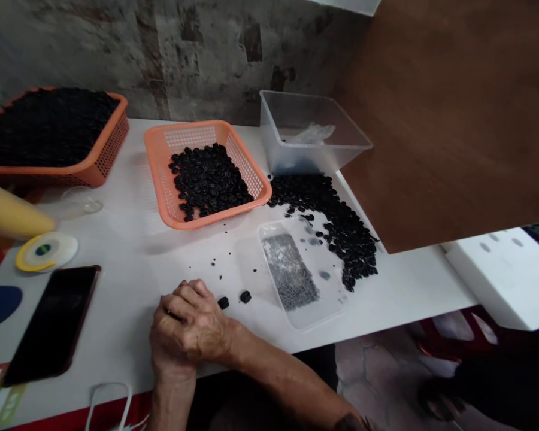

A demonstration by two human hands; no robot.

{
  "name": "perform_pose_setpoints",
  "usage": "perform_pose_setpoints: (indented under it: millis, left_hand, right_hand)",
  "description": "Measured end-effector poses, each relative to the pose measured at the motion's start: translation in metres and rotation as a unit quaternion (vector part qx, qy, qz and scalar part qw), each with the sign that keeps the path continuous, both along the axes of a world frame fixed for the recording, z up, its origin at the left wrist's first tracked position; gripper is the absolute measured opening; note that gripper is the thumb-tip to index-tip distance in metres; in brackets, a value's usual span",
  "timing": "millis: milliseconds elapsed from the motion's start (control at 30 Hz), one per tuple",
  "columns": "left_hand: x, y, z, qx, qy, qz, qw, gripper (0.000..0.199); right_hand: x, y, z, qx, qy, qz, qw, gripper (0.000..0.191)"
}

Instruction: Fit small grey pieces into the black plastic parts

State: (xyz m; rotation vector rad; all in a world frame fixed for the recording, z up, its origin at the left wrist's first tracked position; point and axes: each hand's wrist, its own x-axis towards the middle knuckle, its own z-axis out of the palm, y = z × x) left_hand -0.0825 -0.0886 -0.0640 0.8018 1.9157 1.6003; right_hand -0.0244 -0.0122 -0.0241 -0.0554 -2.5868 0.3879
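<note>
My left hand (168, 341) and my right hand (200, 326) are clasped together at the table's front edge, fingers wrapped round each other. Whether anything is between the palms is hidden. Just right of them lie two small black pieces (245, 296). Further right, a clear plastic tray (303, 320) holds small grey metal pins (291, 278). Behind my hands, an orange basket (206, 224) contains many black pieces (211, 179). A loose heap of black pieces (348, 239) spreads behind and right of the tray.
A fuller orange basket (110, 140) stands back left, a clear bin (296, 157) back right. A phone (51, 326), a round tape dispenser (47, 250) and a yellow bottle (13, 212) lie left. A brown board (453, 120) overhangs the right side.
</note>
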Motion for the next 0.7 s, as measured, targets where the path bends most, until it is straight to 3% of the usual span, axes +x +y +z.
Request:
perform_pose_setpoints:
  millis: [100, 167, 200, 267, 333, 367, 433, 533, 700]
  left_hand:
    - [0.000, 0.004, 0.007, 0.060, -0.164, 0.035, 0.984, 0.032]
    - [0.000, 0.008, 0.017, 0.107, -0.258, 0.066, 0.958, 0.039]
    - [0.000, 0.011, 0.023, 0.136, -0.313, 0.086, 0.936, 0.041]
    - [0.002, 0.016, 0.035, 0.204, -0.447, 0.125, 0.862, 0.044]
    - [0.005, 0.019, 0.047, 0.241, -0.531, 0.135, 0.801, 0.050]
    - [0.007, 0.020, 0.051, 0.246, -0.550, 0.129, 0.788, 0.054]
    - [0.010, 0.020, 0.056, 0.253, -0.569, 0.105, 0.776, 0.059]
    - [0.014, 0.017, 0.056, 0.276, -0.573, 0.068, 0.769, 0.063]
    - [0.015, 0.015, 0.055, 0.313, -0.574, 0.035, 0.756, 0.070]
  right_hand:
    - [0.035, 0.004, 0.018, -0.038, 0.005, -0.058, 0.998, 0.025]
    - [0.061, 0.006, 0.021, -0.044, -0.035, -0.161, 0.985, 0.034]
    - [0.074, 0.007, 0.018, -0.040, -0.072, -0.209, 0.974, 0.038]
    - [0.093, 0.009, 0.008, -0.015, -0.142, -0.249, 0.958, 0.048]
    - [0.105, 0.012, -0.004, -0.014, -0.170, -0.240, 0.956, 0.050]
    - [0.108, 0.014, -0.008, -0.023, -0.174, -0.221, 0.959, 0.048]
    - [0.111, 0.017, -0.012, -0.056, -0.183, -0.199, 0.961, 0.040]
    - [0.110, 0.020, -0.012, -0.118, -0.177, -0.227, 0.950, 0.026]
    - [0.093, 0.020, -0.008, -0.212, -0.106, -0.204, 0.950, 0.025]
